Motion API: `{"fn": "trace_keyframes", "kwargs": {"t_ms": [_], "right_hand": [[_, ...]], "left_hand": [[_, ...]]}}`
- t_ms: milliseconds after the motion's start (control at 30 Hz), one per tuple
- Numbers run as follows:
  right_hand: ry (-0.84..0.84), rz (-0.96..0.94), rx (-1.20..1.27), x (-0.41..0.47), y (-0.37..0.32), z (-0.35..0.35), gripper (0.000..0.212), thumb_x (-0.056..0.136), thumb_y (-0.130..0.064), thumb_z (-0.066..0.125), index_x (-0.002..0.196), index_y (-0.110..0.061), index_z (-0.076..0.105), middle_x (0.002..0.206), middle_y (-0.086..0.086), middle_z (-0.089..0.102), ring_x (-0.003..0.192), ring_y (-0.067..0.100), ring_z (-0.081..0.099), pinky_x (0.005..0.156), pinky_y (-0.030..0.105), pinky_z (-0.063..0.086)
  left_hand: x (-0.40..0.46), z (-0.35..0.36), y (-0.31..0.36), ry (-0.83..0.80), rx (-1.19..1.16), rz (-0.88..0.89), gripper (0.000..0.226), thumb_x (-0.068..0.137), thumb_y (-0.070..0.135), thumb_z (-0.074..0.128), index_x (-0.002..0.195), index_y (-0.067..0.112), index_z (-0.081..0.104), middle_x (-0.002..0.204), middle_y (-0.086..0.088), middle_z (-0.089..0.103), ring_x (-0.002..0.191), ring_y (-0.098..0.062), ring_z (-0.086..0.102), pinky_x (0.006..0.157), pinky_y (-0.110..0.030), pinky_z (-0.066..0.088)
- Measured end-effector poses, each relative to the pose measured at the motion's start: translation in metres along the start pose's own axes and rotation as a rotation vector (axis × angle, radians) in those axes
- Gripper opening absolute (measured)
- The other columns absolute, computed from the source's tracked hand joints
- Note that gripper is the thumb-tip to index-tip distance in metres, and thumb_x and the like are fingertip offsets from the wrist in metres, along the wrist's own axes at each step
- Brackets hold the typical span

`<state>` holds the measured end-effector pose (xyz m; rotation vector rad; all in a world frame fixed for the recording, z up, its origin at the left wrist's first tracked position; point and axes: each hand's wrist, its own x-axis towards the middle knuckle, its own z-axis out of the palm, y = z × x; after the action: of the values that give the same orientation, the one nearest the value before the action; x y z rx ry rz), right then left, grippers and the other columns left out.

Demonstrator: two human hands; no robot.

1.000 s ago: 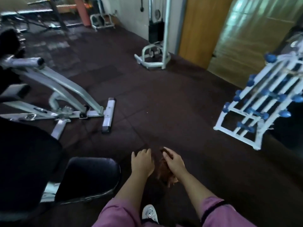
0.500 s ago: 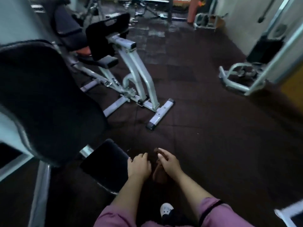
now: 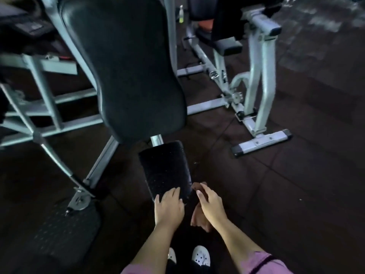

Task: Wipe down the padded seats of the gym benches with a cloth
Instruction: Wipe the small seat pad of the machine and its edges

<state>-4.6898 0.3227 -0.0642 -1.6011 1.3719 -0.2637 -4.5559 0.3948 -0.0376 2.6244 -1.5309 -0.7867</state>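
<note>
Cloth (image 3: pixel 198 218), brownish and crumpled, hangs bunched in the right hand (image 3: pixel 211 207), just right of the seat pad's (image 3: pixel 166 169) near corner. The left hand (image 3: pixel 168 207) lies flat and empty, fingers spread on that near edge. Good practice, I judge: spread the cloth flat, brace the pad, wipe far to near in overlapping strokes. The pad looks black, pebbled vinyl with rounded corners; the tall backrest (image 3: pixel 126 66) beyond is smoother, on grey steel tubing.
</note>
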Motion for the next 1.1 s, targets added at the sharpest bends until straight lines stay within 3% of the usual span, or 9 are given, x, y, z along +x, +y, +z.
{"fn": "trace_keyframes", "kwargs": {"t_ms": [167,333,433,533,600,700,933,1100], "right_hand": [[-0.010,-0.078,-0.083,0.054,0.032,0.058,0.041,0.100,-0.027,0.047,0.139,-0.013,0.048,0.136,0.007,0.052,0.125,0.019,0.050,0.097,0.012,0.031],[0.095,-0.150,-0.157,0.105,0.075,0.112,0.041,0.101,-0.022,0.046,0.139,-0.009,0.048,0.143,0.011,0.045,0.130,0.022,0.046,0.101,0.015,0.030],[0.117,-0.166,-0.205,0.131,0.104,0.137,0.040,0.099,-0.019,0.050,0.137,-0.006,0.050,0.146,0.015,0.042,0.135,0.026,0.042,0.108,0.023,0.030],[0.185,-0.250,-0.314,0.149,0.129,0.160,0.042,0.099,-0.029,0.044,0.134,-0.008,0.053,0.146,0.018,0.042,0.136,0.034,0.040,0.110,0.037,0.034],[0.231,-0.339,-0.471,0.152,0.140,0.168,0.044,0.100,-0.032,0.037,0.135,-0.011,0.052,0.149,0.017,0.039,0.140,0.036,0.033,0.114,0.044,0.029],[0.246,-0.408,-0.590,0.155,0.148,0.170,0.045,0.101,-0.033,0.036,0.144,-0.019,0.042,0.154,0.013,0.032,0.144,0.033,0.023,0.118,0.044,0.018],[0.291,-0.395,-0.563,0.174,0.145,0.169,0.044,0.101,-0.032,0.033,0.141,-0.021,0.048,0.150,0.013,0.039,0.143,0.032,0.028,0.119,0.043,0.014],[0.261,-0.388,-0.721,0.182,0.125,0.184,0.048,0.102,-0.033,0.025,0.147,-0.020,0.037,0.155,0.012,0.031,0.144,0.030,0.025,0.120,0.040,0.015]], "left_hand": [[0.049,0.047,-0.033,0.017,0.007,-0.029,0.050,0.101,0.034,0.031,0.150,0.027,0.021,0.156,0.010,0.023,0.143,-0.005,0.018,0.119,-0.039,0.013],[0.101,0.108,-0.071,0.031,0.052,-0.024,0.051,0.101,0.035,0.030,0.150,0.024,0.020,0.157,0.007,0.019,0.144,-0.007,0.015,0.119,-0.041,0.012],[0.123,0.144,-0.090,0.009,0.076,-0.006,0.053,0.102,0.034,0.027,0.151,0.022,0.014,0.160,0.004,0.009,0.146,-0.009,0.007,0.119,-0.044,0.006],[0.142,0.170,-0.102,0.000,0.068,0.028,0.055,0.102,0.036,0.019,0.152,0.022,0.002,0.160,0.005,-0.005,0.146,-0.008,-0.006,0.119,-0.044,-0.004],[0.149,0.183,-0.110,0.047,0.069,0.057,0.055,0.102,0.038,0.015,0.152,0.022,-0.001,0.160,0.006,-0.009,0.145,-0.007,-0.012,0.118,-0.044,-0.007],[0.152,0.198,-0.122,0.125,0.089,0.115,0.057,0.098,0.043,0.006,0.151,0.023,-0.003,0.159,0.007,-0.010,0.142,-0.005,-0.017,0.118,-0.043,-0.010],[0.155,0.214,-0.130,0.205,0.056,0.155,0.057,0.099,0.044,0.009,0.151,0.022,0.002,0.160,0.005,-0.003,0.146,-0.010,-0.006,0.118,-0.045,-0.005],[0.156,0.221,-0.138,0.237,0.052,0.160,0.058,0.100,0.040,0.012,0.152,0.014,0.007,0.160,0.002,0.001,0.146,-0.011,-0.004,0.117,-0.044,-0.001]]}}
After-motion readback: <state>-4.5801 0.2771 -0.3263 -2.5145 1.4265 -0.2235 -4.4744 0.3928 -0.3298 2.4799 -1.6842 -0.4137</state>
